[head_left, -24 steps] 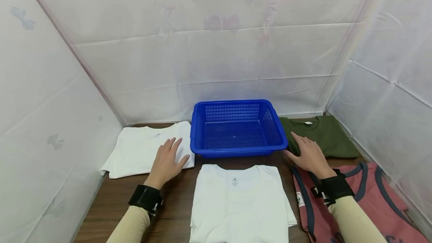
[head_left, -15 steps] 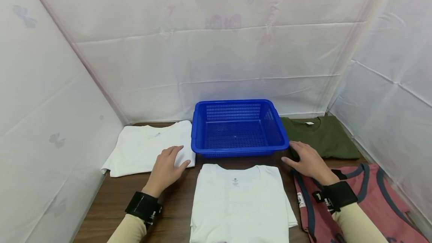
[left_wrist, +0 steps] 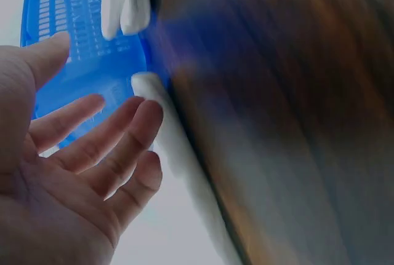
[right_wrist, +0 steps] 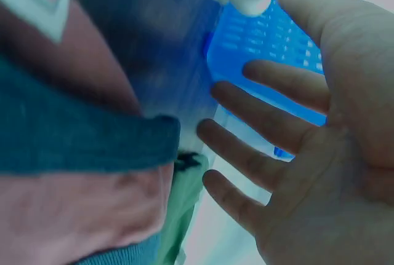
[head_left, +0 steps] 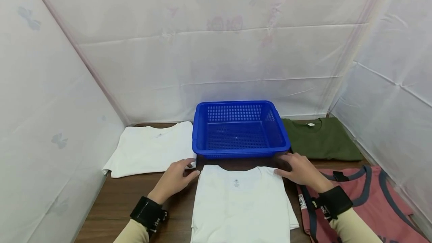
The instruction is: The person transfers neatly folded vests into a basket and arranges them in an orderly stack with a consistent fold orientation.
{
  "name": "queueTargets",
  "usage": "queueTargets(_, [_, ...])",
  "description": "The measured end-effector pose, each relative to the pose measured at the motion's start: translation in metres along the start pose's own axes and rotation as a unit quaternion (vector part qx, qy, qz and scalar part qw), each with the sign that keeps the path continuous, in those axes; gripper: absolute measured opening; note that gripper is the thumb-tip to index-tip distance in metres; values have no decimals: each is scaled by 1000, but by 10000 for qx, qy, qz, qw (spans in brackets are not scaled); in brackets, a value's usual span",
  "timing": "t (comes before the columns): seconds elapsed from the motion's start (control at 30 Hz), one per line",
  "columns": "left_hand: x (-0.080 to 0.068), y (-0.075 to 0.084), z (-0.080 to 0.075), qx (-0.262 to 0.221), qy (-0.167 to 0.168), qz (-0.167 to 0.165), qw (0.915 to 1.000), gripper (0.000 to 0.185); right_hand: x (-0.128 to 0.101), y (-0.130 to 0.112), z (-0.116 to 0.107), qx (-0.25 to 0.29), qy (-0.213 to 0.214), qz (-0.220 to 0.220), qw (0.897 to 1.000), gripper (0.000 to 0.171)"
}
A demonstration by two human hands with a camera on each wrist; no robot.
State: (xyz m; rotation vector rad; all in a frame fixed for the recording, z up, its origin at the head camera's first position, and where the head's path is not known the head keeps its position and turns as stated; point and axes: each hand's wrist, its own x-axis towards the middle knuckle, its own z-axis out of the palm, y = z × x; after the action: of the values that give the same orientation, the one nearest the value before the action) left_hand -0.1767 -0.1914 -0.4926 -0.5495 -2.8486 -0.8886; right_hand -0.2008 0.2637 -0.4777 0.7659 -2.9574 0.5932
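Observation:
A folded white T-shirt (head_left: 241,205) with a small printed neck label lies in front of the person, its collar facing the basket. Beside its upper left corner is the left hand (head_left: 173,181), thumb towards the cloth; the fingers spread loosely in the left wrist view (left_wrist: 92,166). At the upper right corner, the right hand (head_left: 302,171) has its thumb tip by the shoulder of the shirt; whether it touches cannot be told. Its fingers are spread with nothing between them in the right wrist view (right_wrist: 277,130). Behind the shirt stands a blue plastic basket (head_left: 241,150) with nothing inside.
Another folded white shirt (head_left: 148,156) lies left of the basket, and a folded dark green shirt (head_left: 327,141) lies right. A red garment with grey-blue trim (head_left: 357,201) lies under the right forearm. White sheeting (head_left: 216,59) encloses the wooden table (head_left: 111,205).
Both hands have come back towards the person and inward, from beside the basket to the upper corners of the middle white T-shirt. The garments and basket have stayed put.

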Motion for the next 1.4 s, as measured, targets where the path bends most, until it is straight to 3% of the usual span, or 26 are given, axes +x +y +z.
queueTargets(0.33, [5,9,15,138,-708,-179,9972,49,1,-10,10,-234,-475,158,9985,53])
queueTargets(0.5, [5,8,21,104,-875,-211,9959,56,4,-12,16,-1,-603,93,9981,40])
queueTargets(0.73, [8,6,23,105,-830,-260,9962,51,12,-13,16,444,-773,-59,9960,20])
queueTargets(1.07, [14,9,26,55,-667,-141,9977,25,19,-10,20,516,-692,259,9959,27])
queueTargets(1.4, [16,8,29,-144,-683,-161,9974,30,20,-11,23,686,-749,284,9944,20])
